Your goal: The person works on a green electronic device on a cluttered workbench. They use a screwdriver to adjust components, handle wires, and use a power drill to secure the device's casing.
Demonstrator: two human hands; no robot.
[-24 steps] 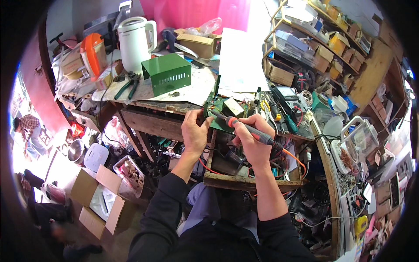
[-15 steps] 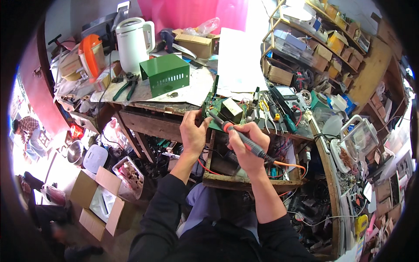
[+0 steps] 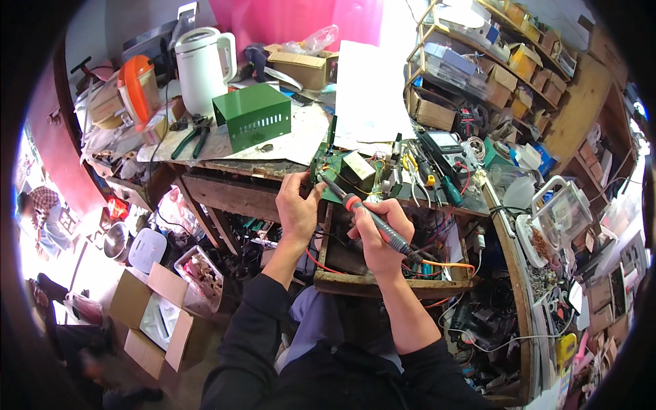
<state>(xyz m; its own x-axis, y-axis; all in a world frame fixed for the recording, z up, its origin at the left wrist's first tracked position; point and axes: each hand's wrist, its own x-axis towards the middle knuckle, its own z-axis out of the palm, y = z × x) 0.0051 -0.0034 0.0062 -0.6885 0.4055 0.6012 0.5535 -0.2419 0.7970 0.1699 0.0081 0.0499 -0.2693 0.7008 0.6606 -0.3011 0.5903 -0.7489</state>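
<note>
My right hand is closed round the grey and orange handle of a soldering iron, its orange cable trailing toward the drawer. The iron slants up and left, and its tip ends close to my left fingertips. My left hand has thumb and fingers pinched at the near left edge of an open green metal chassis; any small part between them is hidden. Inside the chassis sit a pale block-shaped transformer and several wires. A matching green metal cover stands apart on the bench, farther left.
Pliers with yellow handles, a green screwdriver and a multimeter crowd the right side. Dark green-handled pliers and a white jug appliance stand left. An open wooden drawer juts out below my hands.
The view has shifted slightly. My right hand and the soldering iron have moved a little left and down, while my left hand keeps its pinch at the chassis edge.
</note>
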